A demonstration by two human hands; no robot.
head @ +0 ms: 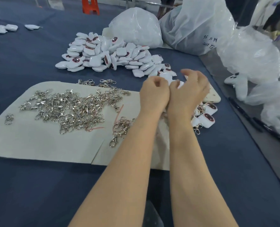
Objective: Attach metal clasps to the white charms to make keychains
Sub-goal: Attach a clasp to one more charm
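A white charm [180, 84] is held just above the table, right of centre, with the curled fingers and thumb of the right hand [191, 90] wrapped round it. The left hand [154, 90] is pressed against the right at the knuckles. Its fingers are curled tightly inward, and whether anything is pinched in them cannot be told. Just beyond the hands, a loose pile of white charms [109, 53] is spread out, some showing a dark red oval face. To the left, a tangled heap of metal clasps [70, 108] is laid on a pale grey mat [37, 145]. Near the right wrist, a few finished keychains [207, 115] with clasps attached are lying. Everything is carried on a table [37, 185] covered in dark blue cloth. Behind the charm pile, bulging plastic bags [136, 25] are set at the far edge.
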